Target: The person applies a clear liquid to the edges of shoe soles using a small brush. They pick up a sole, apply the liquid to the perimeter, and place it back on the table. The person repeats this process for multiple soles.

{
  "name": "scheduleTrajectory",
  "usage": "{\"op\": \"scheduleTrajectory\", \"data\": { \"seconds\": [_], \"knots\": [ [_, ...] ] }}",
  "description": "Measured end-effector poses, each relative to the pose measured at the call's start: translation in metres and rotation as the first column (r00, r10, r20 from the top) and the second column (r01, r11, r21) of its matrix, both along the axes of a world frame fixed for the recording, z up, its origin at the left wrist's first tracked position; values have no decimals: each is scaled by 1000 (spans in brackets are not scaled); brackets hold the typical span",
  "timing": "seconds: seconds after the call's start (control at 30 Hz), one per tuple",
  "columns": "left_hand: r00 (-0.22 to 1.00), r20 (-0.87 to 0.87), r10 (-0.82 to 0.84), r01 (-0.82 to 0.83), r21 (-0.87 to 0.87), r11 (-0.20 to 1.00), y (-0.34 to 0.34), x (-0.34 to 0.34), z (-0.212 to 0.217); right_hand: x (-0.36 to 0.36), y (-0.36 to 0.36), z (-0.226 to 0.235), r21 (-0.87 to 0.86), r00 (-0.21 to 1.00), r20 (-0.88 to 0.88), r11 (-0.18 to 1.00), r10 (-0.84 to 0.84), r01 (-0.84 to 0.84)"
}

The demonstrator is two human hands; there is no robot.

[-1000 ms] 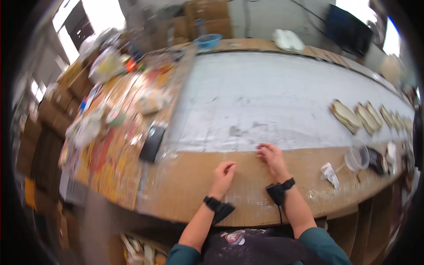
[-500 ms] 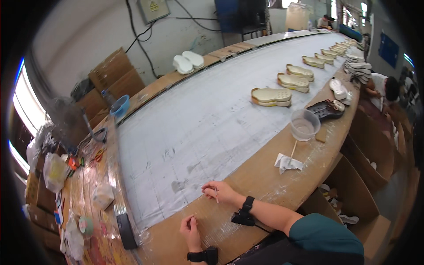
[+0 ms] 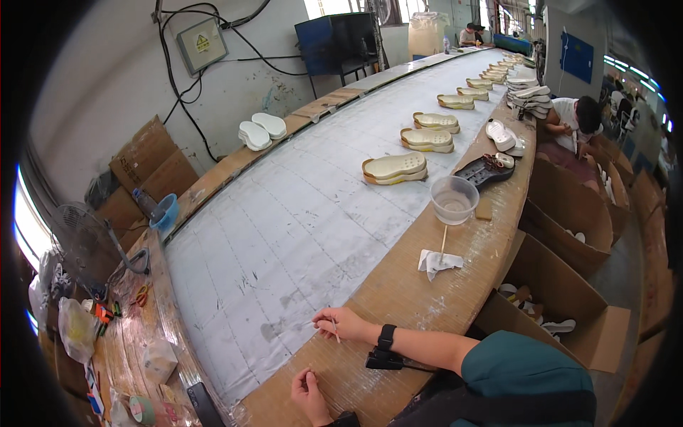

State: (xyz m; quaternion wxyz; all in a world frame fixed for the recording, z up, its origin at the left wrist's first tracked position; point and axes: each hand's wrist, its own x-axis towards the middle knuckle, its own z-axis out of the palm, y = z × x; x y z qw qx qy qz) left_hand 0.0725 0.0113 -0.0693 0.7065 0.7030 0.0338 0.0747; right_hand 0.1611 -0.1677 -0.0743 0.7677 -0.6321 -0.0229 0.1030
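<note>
Over the bench (image 3: 405, 302), the right hand (image 3: 348, 325) is pinching a likely light stick (image 3: 336, 331), best held mid-shaft; left hand (image 3: 309, 396) curled, contents unclear.

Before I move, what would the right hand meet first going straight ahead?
The right hand likely meets the side table at left, unless it grazes the white surface first; its height is unclear.

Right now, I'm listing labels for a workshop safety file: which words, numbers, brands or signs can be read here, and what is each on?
Yellow warning sign on the grey wall box: a dark triangle symbol shows; the lettering below is too small to read.
Cardboard box against the wall: dark printed marks, too blurred to read.
No word, number or brand reads clearly, so there is nothing to quote.
</note>
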Motion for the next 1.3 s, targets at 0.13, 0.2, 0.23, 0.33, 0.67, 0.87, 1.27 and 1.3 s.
{"op": "scheduleTrajectory", "data": {
  "seconds": [0.13,0.2,0.23,0.33,0.67,0.87,1.27,1.3],
  "knots": [
    [998,-59,-6,11,78,997,-3,-5,22,-3,3,6,-59,1000,21,998,7,-5],
    [998,-54,-7,11,74,997,-6,-8,29,-5,4,7,-62,999,45,998,-20,23],
    [999,-53,-7,11,72,997,-7,-7,30,-3,6,0,-52,996,78,998,-42,47],
    [998,-58,-22,26,69,997,-5,-5,25,-5,4,3,-127,992,128,991,-15,31],
    [998,-67,-3,5,28,1000,-1,-4,12,-3,5,-5,-83,992,122,996,-13,23],
    [997,-80,-18,20,13,1000,-4,-7,23,-6,4,2,-89,997,72,996,4,2],
    [1000,-20,6,-5,13,1000,4,-1,4,-9,2,12,-54,999,52,999,10,-7],
    [1000,-21,9,-9,12,1000,4,-1,3,-7,3,6,-38,998,61,999,12,-10]
  ]
}}
